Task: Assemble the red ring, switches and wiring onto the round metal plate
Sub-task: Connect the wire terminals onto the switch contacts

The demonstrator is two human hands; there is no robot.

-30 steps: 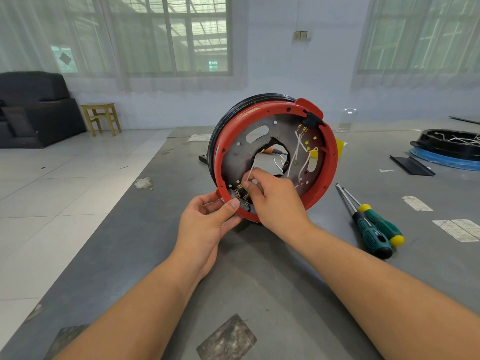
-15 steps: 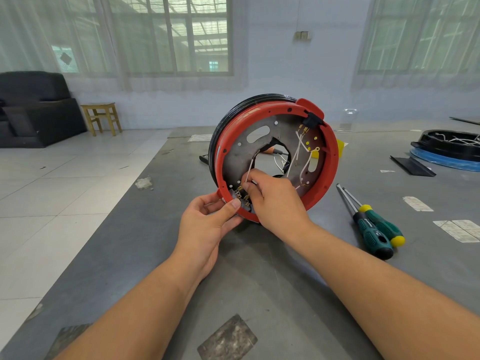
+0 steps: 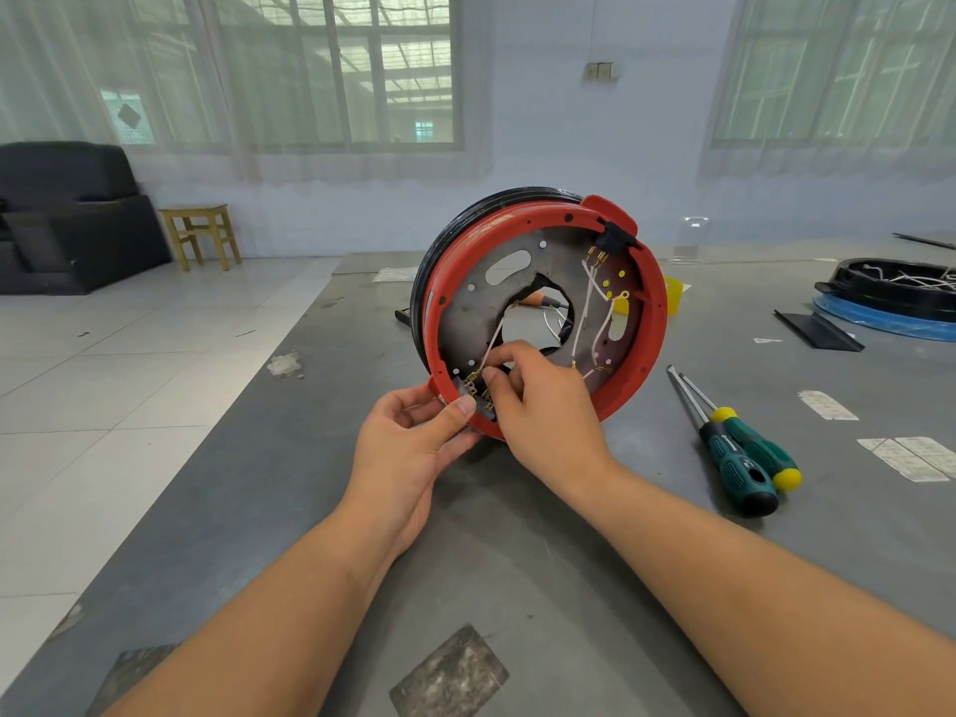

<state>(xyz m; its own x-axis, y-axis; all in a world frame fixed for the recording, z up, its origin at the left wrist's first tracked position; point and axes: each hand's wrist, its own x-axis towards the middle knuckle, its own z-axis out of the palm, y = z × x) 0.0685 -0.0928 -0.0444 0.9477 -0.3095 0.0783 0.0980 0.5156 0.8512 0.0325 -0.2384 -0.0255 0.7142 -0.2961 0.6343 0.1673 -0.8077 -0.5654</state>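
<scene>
Two hands on it: left hand (image 3: 414,447) pinches the red ring (image 3: 653,323) rim, right hand (image 3: 538,401) pinches a white wire (image 3: 494,340). Wire's thin, likely fragile; hold near the terminal.

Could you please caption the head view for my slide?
Left hand steadies the red ring on its metal plate while right hand pinches a white wire.

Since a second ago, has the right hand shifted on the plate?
Barely. The right hand stays at the lower-left terminals on the round metal plate, just under its centre hole; only the fingertips have adjusted on the white wire.
</scene>
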